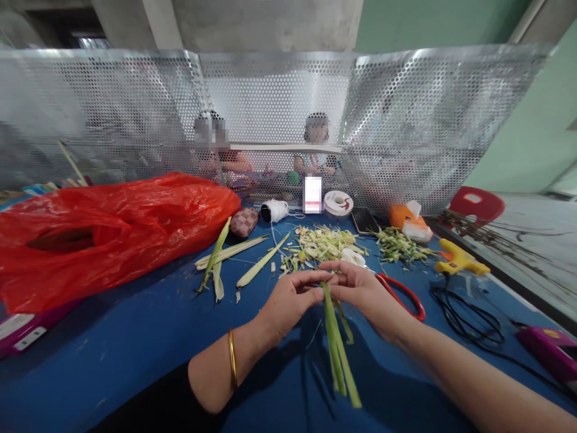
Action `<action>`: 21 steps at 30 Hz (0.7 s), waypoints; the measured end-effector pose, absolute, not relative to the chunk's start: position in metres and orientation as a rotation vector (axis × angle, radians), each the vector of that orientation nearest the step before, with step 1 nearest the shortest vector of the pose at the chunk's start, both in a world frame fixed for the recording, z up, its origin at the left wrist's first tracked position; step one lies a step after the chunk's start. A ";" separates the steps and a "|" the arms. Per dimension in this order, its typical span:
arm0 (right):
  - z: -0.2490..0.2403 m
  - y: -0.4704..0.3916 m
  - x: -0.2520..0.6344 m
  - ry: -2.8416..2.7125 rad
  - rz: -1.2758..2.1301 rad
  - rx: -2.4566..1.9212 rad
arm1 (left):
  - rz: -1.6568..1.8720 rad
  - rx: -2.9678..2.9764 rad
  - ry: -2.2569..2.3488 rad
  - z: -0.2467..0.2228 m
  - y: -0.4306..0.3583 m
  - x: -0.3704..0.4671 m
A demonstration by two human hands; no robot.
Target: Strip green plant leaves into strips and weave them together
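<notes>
A bundle of green leaf strips (334, 346) hangs toward me over the blue table, its upper end pinched between my two hands. My left hand (295, 300), with a gold bangle on its wrist, has thumb and fingers closed on it. From the other side, my right hand (358, 291) closes on the same end, the fingertips of both hands meeting. Red-handled scissors (406, 294) lie by my right hand, their blades hidden. Beyond the hands is a heap of pale leaf scraps (324, 242). A long pale husk leaf (261, 261) lies to the left.
Left is a big red plastic bag (135, 222). A white thread spool (276, 210), a ribbon roll (338, 204) and a phone (365, 221) stand or lie at the back. A yellow glue gun (464, 258) with black cord lies right. Perforated screen (279, 96) behind; people beyond.
</notes>
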State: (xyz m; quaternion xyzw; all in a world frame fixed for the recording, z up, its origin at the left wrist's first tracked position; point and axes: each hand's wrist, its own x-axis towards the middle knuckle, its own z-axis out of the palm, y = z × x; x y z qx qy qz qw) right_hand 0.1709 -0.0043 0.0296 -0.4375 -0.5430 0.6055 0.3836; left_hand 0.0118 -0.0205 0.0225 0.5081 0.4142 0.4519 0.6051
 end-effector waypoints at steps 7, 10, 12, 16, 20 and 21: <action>0.024 -0.004 0.169 -1.430 1.512 -1.172 | 1.027 1.047 1.065 0.021 -0.026 0.016; 0.025 -0.006 0.168 -1.462 1.529 -1.160 | 1.012 0.913 1.108 0.022 -0.026 0.015; 0.025 -0.007 0.168 -1.481 1.532 -1.151 | 1.001 0.813 1.083 0.021 -0.026 0.015; 0.028 -0.008 0.167 -1.506 1.528 -1.161 | 1.006 0.776 1.006 0.017 -0.026 0.015; 0.028 -0.008 0.166 -1.579 1.463 -1.182 | 1.031 0.741 1.041 0.017 -0.025 0.015; 0.028 -0.008 0.166 -1.608 1.443 -1.176 | 1.039 0.729 1.054 0.019 -0.024 0.014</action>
